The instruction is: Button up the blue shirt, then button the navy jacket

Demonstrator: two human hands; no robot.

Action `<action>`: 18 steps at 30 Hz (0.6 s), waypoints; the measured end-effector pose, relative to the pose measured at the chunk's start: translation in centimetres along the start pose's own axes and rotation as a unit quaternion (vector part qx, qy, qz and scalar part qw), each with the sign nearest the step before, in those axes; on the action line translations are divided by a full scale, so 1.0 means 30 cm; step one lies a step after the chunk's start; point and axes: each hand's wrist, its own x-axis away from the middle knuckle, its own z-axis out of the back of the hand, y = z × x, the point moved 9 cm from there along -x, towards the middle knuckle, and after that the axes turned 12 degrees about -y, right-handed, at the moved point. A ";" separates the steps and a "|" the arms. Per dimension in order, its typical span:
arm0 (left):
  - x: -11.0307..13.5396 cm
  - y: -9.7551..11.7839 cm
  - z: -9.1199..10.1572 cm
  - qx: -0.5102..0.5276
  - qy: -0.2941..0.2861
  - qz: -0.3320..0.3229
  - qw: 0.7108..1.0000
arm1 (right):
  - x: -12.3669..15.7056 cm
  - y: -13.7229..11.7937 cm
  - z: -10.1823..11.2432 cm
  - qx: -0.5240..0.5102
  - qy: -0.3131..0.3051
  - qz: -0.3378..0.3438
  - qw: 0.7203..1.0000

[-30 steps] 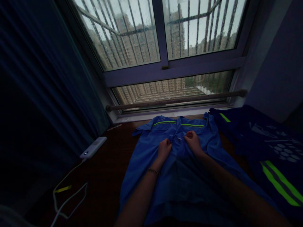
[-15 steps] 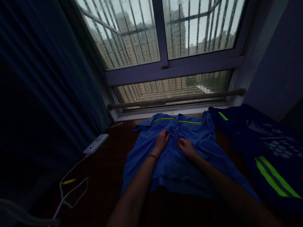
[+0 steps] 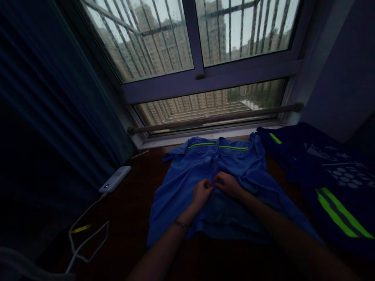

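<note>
A blue short-sleeved work shirt [image 3: 181, 183] with yellow-green stripes across its chest lies spread out, collar end toward the window. My left hand [image 3: 202, 192], with a bracelet at the wrist, pinches the shirt's front edge at the middle, below the chest. Close against it, my right hand [image 3: 227, 184] pinches the cloth from the other side, fingertips nearly meeting those of the left. Any button between the fingers is too small and dark to make out.
At right lies a dark blue garment [image 3: 304, 171] with yellow-green bands and white print. A white device [image 3: 115, 179] with a cable rests at left, near a yellow strip [image 3: 80, 229]. Behind are a blue curtain [image 3: 73, 97], a barred window and a rail [image 3: 205, 121].
My left hand has moved down the shirt's front, toward me. My right hand has shifted slightly left, so the fingertips of both hands now come together. The view has shifted a little.
</note>
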 end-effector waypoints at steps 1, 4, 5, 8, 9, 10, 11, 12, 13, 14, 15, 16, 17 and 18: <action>0.000 -0.003 0.000 0.010 0.002 0.001 1.000 | 0.000 -0.001 -0.001 0.000 -0.002 0.002 1.000; 0.003 -0.014 0.002 0.040 0.008 0.016 0.999 | 0.002 -0.009 -0.003 -0.002 -0.008 0.010 1.000; 0.003 -0.020 0.000 0.054 0.007 0.022 0.998 | 0.003 -0.011 -0.004 -0.003 -0.008 0.012 1.000; 0.003 -0.043 -0.007 0.117 0.003 0.043 0.992 | 0.006 -0.014 -0.004 -0.025 -0.007 0.010 1.000; 0.002 -0.051 -0.008 0.142 0.002 0.050 0.989 | 0.006 -0.010 -0.005 -0.042 -0.009 0.005 0.999; 0.001 -0.057 -0.010 0.167 0.002 0.055 0.984 | 0.005 -0.004 -0.009 -0.065 -0.014 -0.003 0.998; 0.000 -0.060 -0.012 0.195 0.001 0.059 0.979 | 0.003 0.004 -0.013 -0.095 -0.020 -0.011 0.995; -0.001 -0.061 -0.016 0.226 -0.003 0.062 0.972 | 0.000 0.014 -0.019 -0.135 -0.025 -0.020 0.990; -0.002 -0.060 -0.021 0.259 -0.009 0.063 0.964 | -0.003 0.026 -0.025 -0.185 -0.029 -0.029 0.982; -0.002 -0.056 -0.027 0.292 -0.017 0.064 0.954 | -0.006 0.040 -0.032 -0.243 -0.031 -0.038 0.969; -0.001 -0.051 -0.033 0.322 -0.027 0.064 0.944 | -0.010 0.055 -0.041 -0.303 -0.032 -0.050 0.951; 0.000 -0.044 -0.040 0.346 -0.039 0.064 0.935 | -0.012 0.070 -0.051 -0.359 -0.032 -0.065 0.930; 0.001 -0.038 -0.044 0.365 -0.049 0.065 0.927 | -0.013 0.086 -0.063 -0.408 -0.032 -0.084 0.909; 0.003 -0.033 -0.047 0.379 -0.058 0.066 0.921 | -0.012 0.100 -0.076 -0.446 -0.034 -0.105 0.888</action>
